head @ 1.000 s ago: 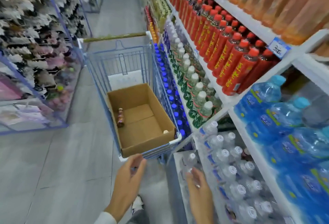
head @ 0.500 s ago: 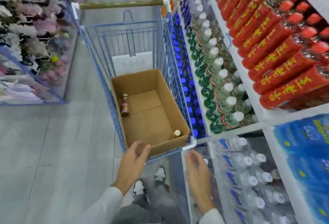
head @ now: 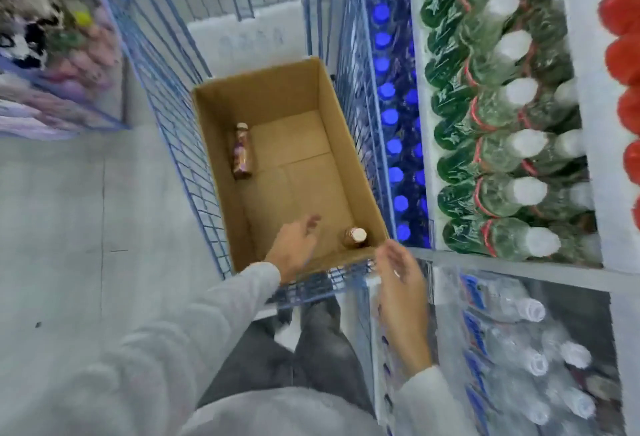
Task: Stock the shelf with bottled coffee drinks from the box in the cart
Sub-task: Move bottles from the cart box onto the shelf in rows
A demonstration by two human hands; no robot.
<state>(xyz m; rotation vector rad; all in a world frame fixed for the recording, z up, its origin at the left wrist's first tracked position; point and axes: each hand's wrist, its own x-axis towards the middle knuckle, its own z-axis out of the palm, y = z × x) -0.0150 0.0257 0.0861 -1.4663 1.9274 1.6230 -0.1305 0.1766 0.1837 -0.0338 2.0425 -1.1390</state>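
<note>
An open cardboard box (head: 349, 158) sits in the blue wire cart (head: 173, 113). Two brown bottled coffee drinks are inside: one lying bottle (head: 242, 151) along the left wall, one upright bottle (head: 355, 237) in the near right corner. My left hand (head: 294, 248) reaches over the box's near edge, fingers apart, holding nothing, a short way left of the upright bottle. My right hand (head: 401, 290) hovers open just outside the cart's near right corner, above the low shelf.
The shelf unit (head: 585, 124) on the right holds blue-capped bottles (head: 391, 117), green-labelled white-capped bottles (head: 502, 144), red bottles (head: 627, 54) and clear water bottles (head: 519, 331) low down. A wire rack of soft goods (head: 59, 54) stands left across the grey floor.
The view has tilted down and closed in on the cart. My left hand moved forward over the box's near edge; my right hand rose toward the cart's corner.
</note>
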